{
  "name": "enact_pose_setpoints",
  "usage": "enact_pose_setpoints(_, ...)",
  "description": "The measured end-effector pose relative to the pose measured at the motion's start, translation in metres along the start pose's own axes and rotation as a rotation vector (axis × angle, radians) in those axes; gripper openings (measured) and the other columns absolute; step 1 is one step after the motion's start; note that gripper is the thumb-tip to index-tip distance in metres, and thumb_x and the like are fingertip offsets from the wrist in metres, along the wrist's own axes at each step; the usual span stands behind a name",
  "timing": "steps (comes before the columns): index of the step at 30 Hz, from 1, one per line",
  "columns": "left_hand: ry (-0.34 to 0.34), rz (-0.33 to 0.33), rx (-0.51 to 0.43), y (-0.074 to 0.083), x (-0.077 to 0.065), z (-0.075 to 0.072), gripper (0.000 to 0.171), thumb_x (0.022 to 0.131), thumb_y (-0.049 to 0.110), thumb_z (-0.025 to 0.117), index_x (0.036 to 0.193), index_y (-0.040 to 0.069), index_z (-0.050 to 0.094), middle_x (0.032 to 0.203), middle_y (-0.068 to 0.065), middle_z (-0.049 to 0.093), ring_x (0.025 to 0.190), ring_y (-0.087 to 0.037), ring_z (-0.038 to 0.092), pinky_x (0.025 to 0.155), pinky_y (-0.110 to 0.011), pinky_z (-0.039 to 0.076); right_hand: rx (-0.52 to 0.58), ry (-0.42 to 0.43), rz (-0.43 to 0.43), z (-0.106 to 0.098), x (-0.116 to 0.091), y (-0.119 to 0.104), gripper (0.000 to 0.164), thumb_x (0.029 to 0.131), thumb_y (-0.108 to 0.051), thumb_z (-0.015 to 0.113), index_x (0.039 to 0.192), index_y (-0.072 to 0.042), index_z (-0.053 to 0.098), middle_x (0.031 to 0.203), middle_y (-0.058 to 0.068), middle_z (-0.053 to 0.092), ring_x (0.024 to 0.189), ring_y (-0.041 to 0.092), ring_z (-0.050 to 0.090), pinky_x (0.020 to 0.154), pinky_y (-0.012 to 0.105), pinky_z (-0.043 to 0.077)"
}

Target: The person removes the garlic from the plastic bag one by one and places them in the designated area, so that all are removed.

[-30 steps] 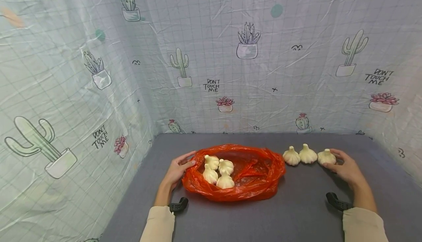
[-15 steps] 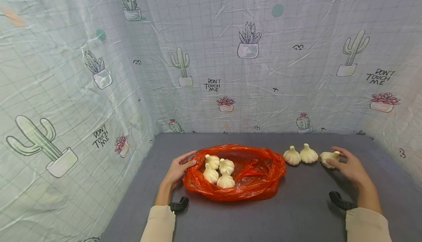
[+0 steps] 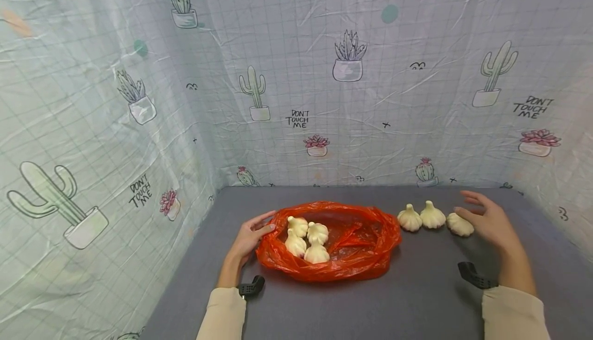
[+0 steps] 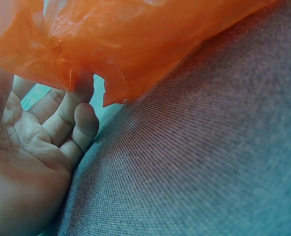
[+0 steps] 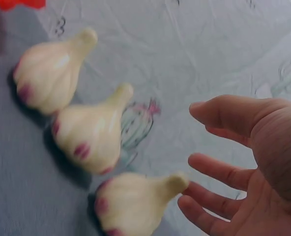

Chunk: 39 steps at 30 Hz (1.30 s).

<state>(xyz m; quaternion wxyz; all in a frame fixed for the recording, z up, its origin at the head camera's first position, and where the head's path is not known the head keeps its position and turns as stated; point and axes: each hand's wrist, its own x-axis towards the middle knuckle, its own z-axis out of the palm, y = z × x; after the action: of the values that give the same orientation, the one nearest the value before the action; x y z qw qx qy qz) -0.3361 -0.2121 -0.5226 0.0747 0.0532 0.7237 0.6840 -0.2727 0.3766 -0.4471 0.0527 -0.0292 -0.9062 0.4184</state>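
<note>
Well, nearest are the person's 2 beige sleeves (image 3: 221, 313), and at each wrist sits 1 black device (image 3: 251, 287). Further on, upon the grey table (image 3: 352, 311), lies a red plastic bag (image 3: 326, 272) with 4 garlic bulbs (image 3: 296, 246) inside, at its left end. The left hand (image 3: 247, 239) touches the left rim; whether it pinches, I cannot tell. The right hand (image 3: 493, 224), thumb and fingers apart, holds nothing, just beside the rightmost of 3 garlic bulbs (image 3: 433, 217) in a row, right of the bag. Behind hangs a cactus-print curtain (image 3: 296, 51).
</note>
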Motion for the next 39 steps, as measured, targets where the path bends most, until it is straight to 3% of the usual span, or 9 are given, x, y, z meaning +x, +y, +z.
enact_pose_setpoints(9,0.012,0.002,0.002,-0.001,0.001,0.001,0.048,0.095,0.020,0.074,0.142,0.017,0.063,0.135,-0.016,0.067,0.108,-0.019,0.071,0.084,-0.036,0.061,0.015,0.005,-0.125,0.011,-0.004,-0.048,0.071,0.106,-0.042,0.054,0.160,-0.002,0.029,0.154,0.037,0.036,0.133,0.060,0.038,0.092,0.069,0.042)
enact_pose_setpoints(12,0.011,0.008,0.010,0.000,0.001,0.001,0.050,0.095,0.020,0.074,0.143,0.015,0.061,0.136,-0.017,0.066,0.107,-0.018,0.071,0.084,-0.035,0.061,0.026,-0.001,-0.187,0.016,-0.006,-0.062,0.066,0.105,-0.036,0.057,0.158,-0.003,0.034,0.150,0.034,0.043,0.129,0.056,0.045,0.092,0.066,0.046)
enact_pose_setpoints(16,0.007,0.002,0.009,0.000,0.001,0.001,0.050,0.095,0.020,0.073,0.144,0.016,0.061,0.138,-0.018,0.065,0.107,-0.018,0.070,0.084,-0.034,0.061,0.018,0.003,-0.277,0.025,-0.007,-0.079,0.057,0.104,-0.031,0.061,0.153,-0.008,0.044,0.142,0.025,0.056,0.117,0.031,0.061,0.089,0.039,0.056)
enact_pose_setpoints(19,0.008,-0.002,0.010,0.000,0.000,0.001,0.050,0.095,0.020,0.073,0.144,0.016,0.061,0.138,-0.018,0.065,0.108,-0.018,0.070,0.084,-0.034,0.061,0.030,-0.012,-0.332,0.035,-0.007,-0.090,0.053,0.103,-0.029,0.063,0.150,-0.010,0.049,0.138,0.021,0.060,0.108,0.005,0.060,0.083,0.018,0.051)
enact_pose_setpoints(21,0.011,-0.003,0.012,0.000,0.000,0.001,0.050,0.095,0.021,0.074,0.144,0.016,0.061,0.137,-0.018,0.066,0.108,-0.019,0.070,0.084,-0.033,0.061,0.053,-0.031,-0.361,0.042,-0.007,-0.097,0.051,0.103,-0.027,0.064,0.149,-0.011,0.051,0.136,0.020,0.061,0.105,-0.002,0.058,0.084,0.014,0.049)
enact_pose_setpoints(25,0.016,-0.002,0.015,0.000,0.000,0.001,0.049,0.095,0.021,0.074,0.142,0.017,0.063,0.134,-0.016,0.068,0.107,-0.019,0.071,0.083,-0.034,0.061,0.081,-0.079,-0.401,0.061,-0.005,-0.109,0.047,0.101,-0.025,0.066,0.145,-0.012,0.054,0.134,0.018,0.063,0.108,0.011,0.064,0.088,0.016,0.051)
enact_pose_setpoints(29,0.016,0.000,0.018,0.000,0.000,0.001,0.048,0.095,0.021,0.074,0.142,0.018,0.063,0.133,-0.015,0.068,0.105,-0.017,0.071,0.083,-0.033,0.061,0.105,-0.134,-0.435,0.082,-0.004,-0.118,0.044,0.100,-0.024,0.067,0.142,-0.014,0.057,0.136,0.015,0.063,0.110,0.025,0.066,0.088,0.027,0.056)
enact_pose_setpoints(36,0.000,0.004,0.009,0.000,0.000,0.000,0.051,0.095,0.020,0.073,0.144,0.015,0.060,0.132,-0.016,0.068,0.104,-0.016,0.070,0.083,-0.032,0.060,0.128,-0.200,-0.490,0.119,-0.005,-0.132,0.041,0.097,-0.024,0.072,0.136,-0.014,0.062,0.132,0.012,0.064,0.110,0.032,0.067,0.090,0.045,0.056)
enact_pose_setpoints(39,-0.005,0.006,0.007,0.000,0.001,0.000,0.051,0.096,0.019,0.073,0.144,0.014,0.060,0.129,-0.016,0.069,0.103,-0.015,0.070,0.082,-0.032,0.060,0.128,-0.213,-0.520,0.133,-0.007,-0.137,0.041,0.095,-0.023,0.074,0.134,-0.013,0.063,0.128,0.013,0.064,0.109,0.034,0.066,0.088,0.044,0.057)
